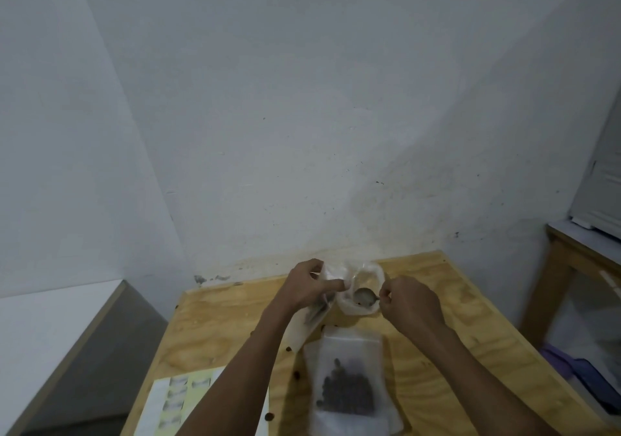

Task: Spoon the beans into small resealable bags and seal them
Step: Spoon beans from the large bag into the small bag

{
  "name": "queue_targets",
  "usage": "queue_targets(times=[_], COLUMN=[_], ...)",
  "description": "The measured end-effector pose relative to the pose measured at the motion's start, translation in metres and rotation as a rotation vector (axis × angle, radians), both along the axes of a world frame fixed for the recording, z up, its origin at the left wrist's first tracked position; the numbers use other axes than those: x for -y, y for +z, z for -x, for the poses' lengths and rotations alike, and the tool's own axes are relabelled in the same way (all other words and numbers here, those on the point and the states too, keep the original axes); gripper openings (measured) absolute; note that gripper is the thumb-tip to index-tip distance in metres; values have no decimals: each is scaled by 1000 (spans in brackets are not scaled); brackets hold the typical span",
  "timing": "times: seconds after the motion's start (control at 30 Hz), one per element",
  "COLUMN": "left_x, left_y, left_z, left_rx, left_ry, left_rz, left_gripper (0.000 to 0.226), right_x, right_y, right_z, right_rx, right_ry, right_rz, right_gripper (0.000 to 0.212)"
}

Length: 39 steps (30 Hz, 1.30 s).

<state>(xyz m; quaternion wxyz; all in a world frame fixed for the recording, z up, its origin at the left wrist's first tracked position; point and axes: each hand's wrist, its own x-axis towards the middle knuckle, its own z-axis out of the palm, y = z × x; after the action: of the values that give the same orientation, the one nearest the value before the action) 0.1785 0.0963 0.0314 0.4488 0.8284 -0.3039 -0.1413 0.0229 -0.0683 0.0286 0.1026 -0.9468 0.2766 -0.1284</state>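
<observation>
From where I watch, my left hand (311,289) pinches the rim of an open bag (361,292) held above the wooden counter (470,334). My right hand (408,303) grips a spoon (366,298) whose bowl sits in the bag's mouth. A filled bag (346,382) of beans (347,393) lies nearer me.

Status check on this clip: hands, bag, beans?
Left hand pinches open bag. Right hand holds spoon in its mouth. Filled bag lies nearer. Loose beans on table.
</observation>
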Motion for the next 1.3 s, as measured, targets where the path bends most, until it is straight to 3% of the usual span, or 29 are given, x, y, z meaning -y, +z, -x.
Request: queue_targets(times=[0.1,0.23,0.33,0.63,0.83,0.97,1.03,1.1,1.2,1.3], left_x=[11,25,33,42,34,29,24,20,11,2], left_y=[4,5,5,32,32,34,34,32,29,21], left_z=[-2,-2,3,11,9,6,5,2,-3,-9], left_rx=[-79,-125,-136,-16,-37,-59,-49,-17,38,100], left_ry=[-62,-94,-103,-102,-98,-113,-107,-91,-64,-32], left_rz=[-19,-81,-146,87,59,81,70,42,-52,-166], left_gripper=[39,71,62,68,50,20,29,47,52,84], right_x=[-2,2,4,6,10,5,4,4,4,5], right_y=[-13,-23,-26,-23,-32,-33,-31,-28,-25,-21], right_z=[2,3,4,-4,-13,-16,-16,-17,-17,-16], right_rx=[-3,20,9,32,110,176,186,185,212,246], right_ry=[34,37,29,-9,-69,-67,-79,-116,-152,-151], right_rz=[49,91,78,-262,-589,-736,-814,-863,-897,-902], right_gripper=[23,24,23,18,22,21,18,29,47,46])
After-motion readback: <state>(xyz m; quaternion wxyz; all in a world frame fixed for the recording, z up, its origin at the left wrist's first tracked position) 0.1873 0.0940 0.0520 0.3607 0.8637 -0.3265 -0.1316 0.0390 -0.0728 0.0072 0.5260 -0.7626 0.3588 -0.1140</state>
